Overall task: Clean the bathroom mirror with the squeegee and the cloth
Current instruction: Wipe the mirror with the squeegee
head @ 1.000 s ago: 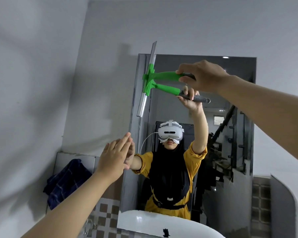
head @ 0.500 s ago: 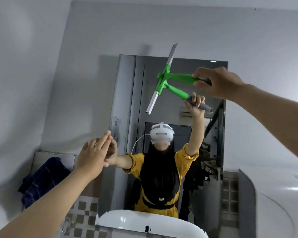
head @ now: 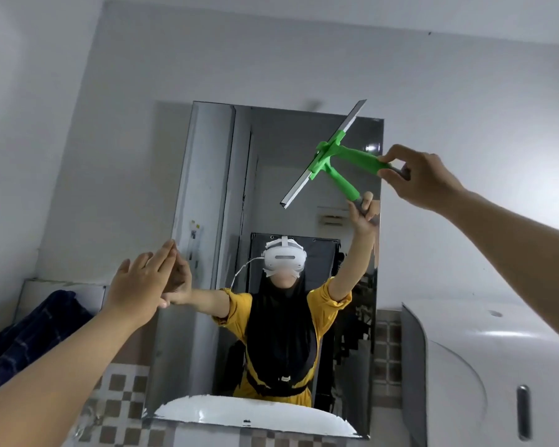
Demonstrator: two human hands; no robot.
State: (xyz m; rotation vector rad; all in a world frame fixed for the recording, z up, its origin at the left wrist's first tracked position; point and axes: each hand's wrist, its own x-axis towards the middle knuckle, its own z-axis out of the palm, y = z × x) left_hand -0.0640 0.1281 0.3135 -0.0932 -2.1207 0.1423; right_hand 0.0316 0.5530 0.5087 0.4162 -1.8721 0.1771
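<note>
We hold the squeegee in the upper right of the frame, over the mirror. The right hand pinches the handle end; that grip lies right of the blade. The blade's long axis runs diagonally, upper right to lower left. Blade contact with the glass appears likely, but we cannot confirm it. The left hand, fingers spread and straight, rests at the mirror's left edge. The cloth lies lower left, nearer the left hand.
</note>
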